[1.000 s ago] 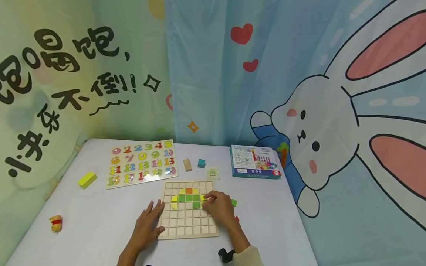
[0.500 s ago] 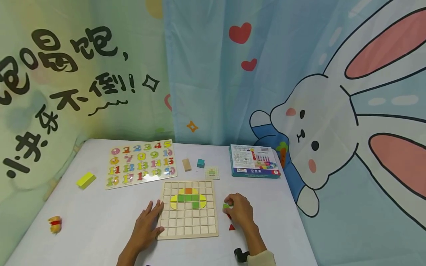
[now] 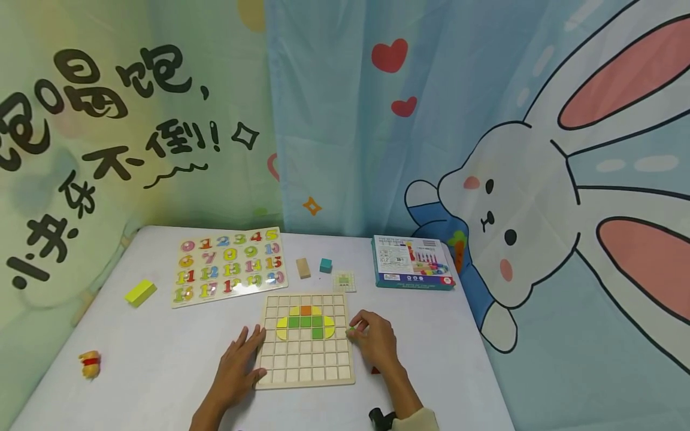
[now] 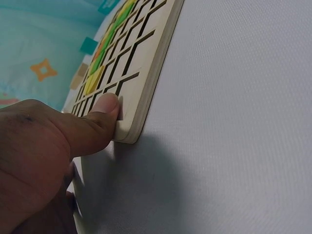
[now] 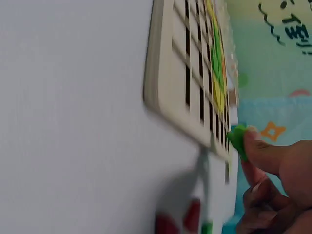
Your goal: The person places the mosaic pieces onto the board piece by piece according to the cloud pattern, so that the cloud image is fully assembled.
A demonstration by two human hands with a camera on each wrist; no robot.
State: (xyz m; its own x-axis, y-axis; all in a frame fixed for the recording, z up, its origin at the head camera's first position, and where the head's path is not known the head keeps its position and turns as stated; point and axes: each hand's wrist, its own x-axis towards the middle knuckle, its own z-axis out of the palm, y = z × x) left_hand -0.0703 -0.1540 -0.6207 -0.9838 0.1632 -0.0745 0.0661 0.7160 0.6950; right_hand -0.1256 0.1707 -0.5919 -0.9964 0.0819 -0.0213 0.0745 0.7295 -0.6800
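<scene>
The right hand (image 3: 374, 341) clamps a green piece (image 5: 236, 139) between thumb and fingers; the piece sits at the fingertips, by the right edge of the gridded board (image 3: 305, 363). Contact with the board cannot be confirmed. Green, yellow and orange tiles (image 3: 305, 321) occupy cells left of these fingertips. Red pieces (image 5: 192, 214) lie below the right fingers. The left hand (image 3: 232, 371) has extended fingers at the board's left edge, thumb apart from them, resting on the near corner.
</scene>
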